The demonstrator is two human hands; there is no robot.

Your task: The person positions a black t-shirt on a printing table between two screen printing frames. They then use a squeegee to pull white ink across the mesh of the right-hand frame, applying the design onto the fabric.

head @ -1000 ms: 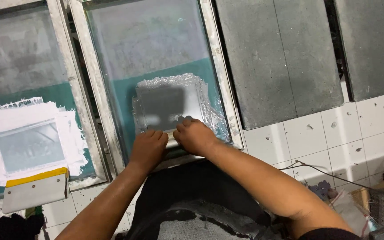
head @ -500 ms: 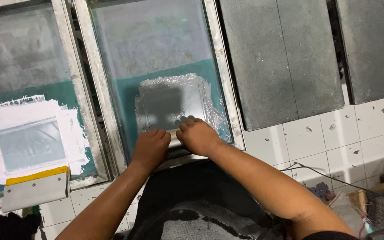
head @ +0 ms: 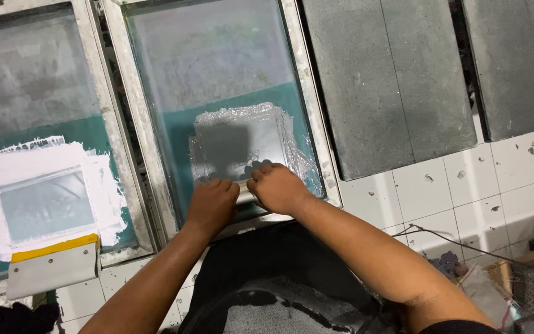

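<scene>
Head view, single frame. Both hands sit at the lower centre of the frame, side by side on a squeegee (head: 243,190) that lies across the near end of the middle printing screen (head: 217,80). We see the left hand (head: 212,205) closed over the left part of the handle and the right hand (head: 277,187) closed over the right part, fingers curled forward toward the mesh. Only a pale sliver of the handle shows between the two hands; the blade is hidden beneath them.

We judge the squeegee to be light and rigid along its handle, with a flexible blade edge. We judge it best held on the handle, one hand at each end, as it is held here. The clear, glossy ink patch (head: 242,145) just above the hands looks wet and slippery.

At the left of the frame, a second screen (head: 32,74) carries white ink (head: 44,198), and a yellow-edged squeegee (head: 52,267) rests against its near rail. Grey pallets (head: 390,80) fill the upper right above the white tiled surface (head: 502,185).
</scene>
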